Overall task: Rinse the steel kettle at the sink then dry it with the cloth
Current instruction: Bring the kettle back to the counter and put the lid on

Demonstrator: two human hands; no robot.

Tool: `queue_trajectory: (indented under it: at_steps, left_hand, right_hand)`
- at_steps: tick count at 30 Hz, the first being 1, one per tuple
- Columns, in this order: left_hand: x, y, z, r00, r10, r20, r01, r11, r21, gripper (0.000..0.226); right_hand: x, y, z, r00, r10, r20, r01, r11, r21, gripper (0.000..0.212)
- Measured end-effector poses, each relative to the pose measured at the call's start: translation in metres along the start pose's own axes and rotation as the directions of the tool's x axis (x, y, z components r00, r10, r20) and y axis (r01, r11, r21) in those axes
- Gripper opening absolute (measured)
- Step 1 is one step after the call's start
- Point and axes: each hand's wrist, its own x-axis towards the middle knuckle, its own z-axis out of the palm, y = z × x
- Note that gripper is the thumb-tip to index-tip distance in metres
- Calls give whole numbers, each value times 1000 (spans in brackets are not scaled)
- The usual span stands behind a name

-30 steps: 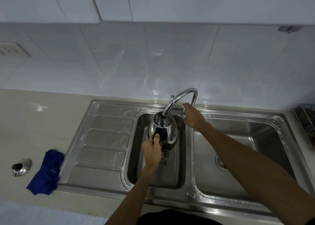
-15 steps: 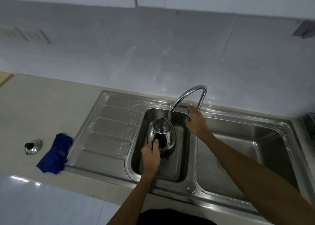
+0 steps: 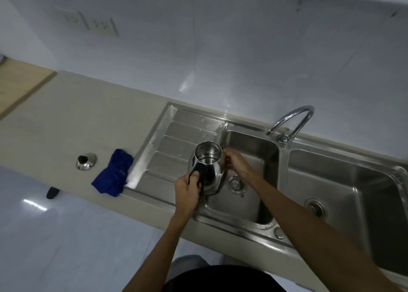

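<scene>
The steel kettle (image 3: 208,169), lid off and mouth up, hangs over the left edge of the left sink basin (image 3: 260,146). My left hand (image 3: 187,192) grips its black handle from the near side. Against the kettle's right side, near the rim, rests my right hand (image 3: 235,162), its fingers curled on the steel. The blue cloth (image 3: 113,173) lies crumpled on the counter at the drainboard's left edge. The curved tap (image 3: 291,121) stands behind the basins, and no water shows at its spout.
The kettle's steel lid (image 3: 86,161) with a black knob sits on the beige counter left of the cloth. A ribbed drainboard (image 3: 167,143) adjoins the left basin. The right basin (image 3: 344,188) lies beyond. Wall sockets (image 3: 97,25) are on the tiles.
My right hand has left the tap handle and come onto the kettle's side. The kettle has moved away from under the spout toward the basin's left edge. The view has swung left.
</scene>
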Motion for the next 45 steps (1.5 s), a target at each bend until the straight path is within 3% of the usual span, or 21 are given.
queue_trajectory:
  at_steps: [8, 11, 16, 23, 34, 41, 45]
  left_hand:
    - [45, 31, -159, 986, 66, 151, -70, 997, 23, 47]
    - [69, 44, -215, 976, 110, 186, -119, 992, 36, 48]
    - [110, 54, -294, 971, 113, 209, -133, 987, 86, 39]
    - [178, 56, -378, 983, 130, 132, -153, 970, 187, 41]
    - [272, 43, -484, 1000, 2, -26, 5, 959, 285, 41]
    - [332, 32, -545, 998, -50, 41, 29, 917, 399, 41]
    - [364, 27, -571, 987, -95, 128, 32, 904, 426, 40]
  right_hand:
    - [1, -38, 144, 992, -40, -117, 61, 982, 180, 31]
    - [9, -52, 199, 980, -33, -195, 79, 969, 234, 18]
    - [27, -71, 278, 977, -10, -214, 76, 951, 301, 22]
    - [87, -95, 363, 986, 7, -165, 46, 948, 314, 22]
    - [189, -138, 481, 997, 34, -67, -18, 976, 216, 10]
    - [235, -147, 549, 989, 113, -91, -92, 974, 208, 7]
    - [253, -147, 577, 978, 164, -131, -135, 969, 208, 16]
